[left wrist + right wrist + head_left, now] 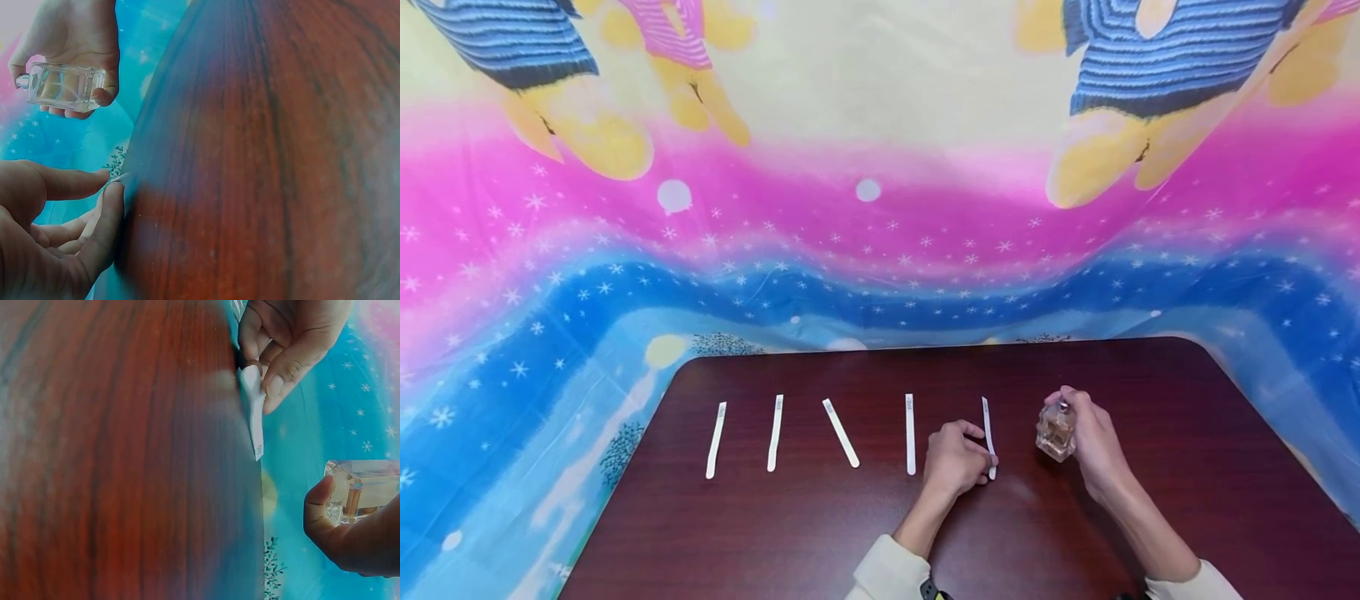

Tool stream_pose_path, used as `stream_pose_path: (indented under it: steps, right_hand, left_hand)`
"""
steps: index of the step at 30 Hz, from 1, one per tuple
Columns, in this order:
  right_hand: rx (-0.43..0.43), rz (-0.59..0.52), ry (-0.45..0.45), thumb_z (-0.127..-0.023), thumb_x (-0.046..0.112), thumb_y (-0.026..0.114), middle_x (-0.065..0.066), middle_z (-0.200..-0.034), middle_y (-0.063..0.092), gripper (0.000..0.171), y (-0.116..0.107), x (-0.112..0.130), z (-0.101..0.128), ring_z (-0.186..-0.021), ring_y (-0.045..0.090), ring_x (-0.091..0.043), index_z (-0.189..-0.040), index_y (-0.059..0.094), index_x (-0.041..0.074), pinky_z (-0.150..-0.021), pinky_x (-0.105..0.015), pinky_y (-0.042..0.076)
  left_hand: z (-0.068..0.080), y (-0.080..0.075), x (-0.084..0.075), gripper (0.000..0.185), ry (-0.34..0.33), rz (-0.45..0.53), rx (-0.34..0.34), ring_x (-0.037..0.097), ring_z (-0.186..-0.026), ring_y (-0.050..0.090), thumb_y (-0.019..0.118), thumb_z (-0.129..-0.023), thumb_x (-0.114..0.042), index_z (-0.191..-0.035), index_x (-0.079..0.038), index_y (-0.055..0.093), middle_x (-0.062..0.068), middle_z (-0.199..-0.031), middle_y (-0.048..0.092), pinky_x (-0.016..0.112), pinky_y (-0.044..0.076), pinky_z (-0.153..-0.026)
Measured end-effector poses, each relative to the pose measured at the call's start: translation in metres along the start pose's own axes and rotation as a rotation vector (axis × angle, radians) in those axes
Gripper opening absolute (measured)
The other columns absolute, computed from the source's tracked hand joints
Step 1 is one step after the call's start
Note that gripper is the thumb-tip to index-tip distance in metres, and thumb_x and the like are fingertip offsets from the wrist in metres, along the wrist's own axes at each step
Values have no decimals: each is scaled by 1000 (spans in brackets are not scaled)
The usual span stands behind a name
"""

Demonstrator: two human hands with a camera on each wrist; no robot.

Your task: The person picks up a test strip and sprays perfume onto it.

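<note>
While the left hand pinched the near end of a white paper strip between thumb and fingers, the right hand was curled round a small clear glass perfume bottle holding pale amber liquid. The bottle was held just right of the strip, near it but apart, its silver spray head at the top under the right hand's fingers. The left wrist view showed the bottle lifted clear in the right hand's grasp, and the left thumb and forefinger closed together on the strip's end. In the right wrist view the strip stuck out from the left fingers, with the bottle beside it. All this was over the dark reddish wooden worktop. Four more white strips lay in a row to the left, apart from one another. A bright cloth in pink and blue with white stars hung behind.
</note>
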State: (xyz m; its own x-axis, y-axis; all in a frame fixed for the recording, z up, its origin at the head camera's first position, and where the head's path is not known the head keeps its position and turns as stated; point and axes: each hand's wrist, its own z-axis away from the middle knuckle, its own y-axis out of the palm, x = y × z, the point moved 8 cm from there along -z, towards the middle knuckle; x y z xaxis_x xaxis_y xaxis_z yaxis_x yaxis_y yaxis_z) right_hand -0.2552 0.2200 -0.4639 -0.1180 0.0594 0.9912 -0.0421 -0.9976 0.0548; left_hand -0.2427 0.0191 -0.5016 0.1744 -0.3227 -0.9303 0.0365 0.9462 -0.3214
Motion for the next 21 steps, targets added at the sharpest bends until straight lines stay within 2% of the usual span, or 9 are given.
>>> stream_pose_path:
  steps: [4, 7, 11, 16, 21]
  right_hand:
    - [2, -11, -4, -117, 36, 34, 5, -78, 69, 41, -1, 0, 0, -71, 69, -11, -98, 67, 19, -61, -31, 63]
    - [1, -1, 2, -117, 38, 35, 5, -78, 69, 42, -2, 0, 1, -72, 69, -11, -96, 67, 22, -62, -31, 63]
    - [5, 11, 6, -117, 41, 34, 6, -80, 69, 42, -4, -2, 2, -75, 69, -11, -96, 67, 25, -65, -30, 63]
    - [23, -4, -3, -118, 39, 32, 6, -82, 69, 43, -4, -5, 0, -76, 70, -11, -99, 66, 22, -66, -31, 64]
    - [43, -10, -17, -118, 40, 31, 5, -85, 71, 44, -8, -8, -4, -78, 72, -13, -105, 64, 14, -67, -31, 65]
  left_hand:
    - [0, -2, 0, 27, -2, -35, -14, 9, -45, 65, 87, -80, 4, -102, -5, 74, -4, -67, 76, 22, 56, -44]
    - [0, -4, 0, 27, 2, -45, -21, 6, -45, 63, 88, -81, 2, -103, -5, 74, -5, -67, 76, 21, 55, -44]
    - [0, -9, 1, 29, 11, -3, -10, 7, -46, 64, 88, -81, 2, -106, -2, 74, -3, -68, 76, 22, 57, -45]
    - [3, -22, -2, 32, 38, 27, 2, 8, -47, 67, 88, -83, -1, -111, 0, 73, -1, -71, 78, 25, 60, -49]
    - [6, -38, -2, 34, 55, 60, 4, 10, -50, 68, 87, -85, -3, -115, 3, 73, 1, -72, 78, 26, 62, -52]
